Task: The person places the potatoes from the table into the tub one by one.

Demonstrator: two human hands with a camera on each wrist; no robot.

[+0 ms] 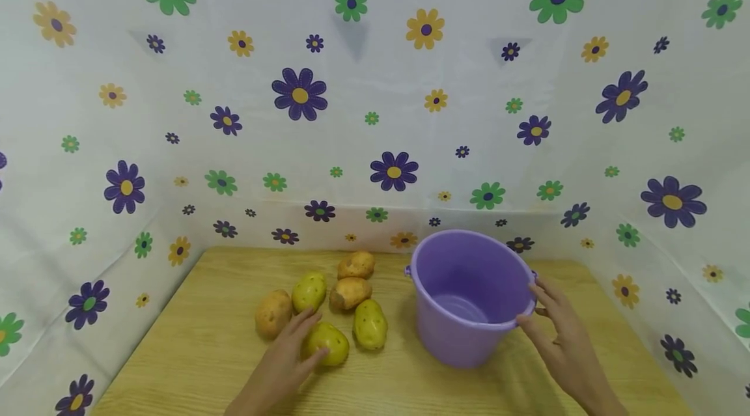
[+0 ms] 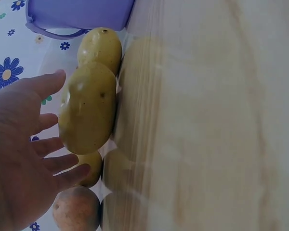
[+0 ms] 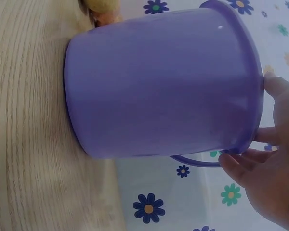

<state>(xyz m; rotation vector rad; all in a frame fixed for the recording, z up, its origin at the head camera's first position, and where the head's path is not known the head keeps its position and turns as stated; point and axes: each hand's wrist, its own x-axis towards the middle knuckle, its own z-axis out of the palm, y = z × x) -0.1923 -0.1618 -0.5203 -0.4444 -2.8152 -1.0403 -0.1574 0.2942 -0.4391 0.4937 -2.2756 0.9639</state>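
Observation:
My left hand (image 1: 287, 351) reaches over a yellow-green potato (image 1: 328, 344), thumb and fingers spread on either side. In the left wrist view, the palm faces that potato (image 2: 88, 108), with the fingers apart and loosely extended. Two more yellow-green potatoes (image 1: 309, 291) (image 1: 370, 325) lie close by. My right hand (image 1: 565, 341) holds the rim of a purple bucket (image 1: 463, 338) at its right side. The right wrist view has the thumb and bent fingers at the rim beside the handle joint of the bucket (image 3: 164, 86). The bucket's visible interior is bare.
Several brown potatoes (image 1: 273, 315) (image 1: 350, 293) lie left of and behind the yellow-green ones, on a wood-grain table (image 1: 193, 351). A white flower-print cloth (image 1: 375, 142) rises behind the table and along both sides. The bucket's handle (image 3: 195, 162) hangs at its far side.

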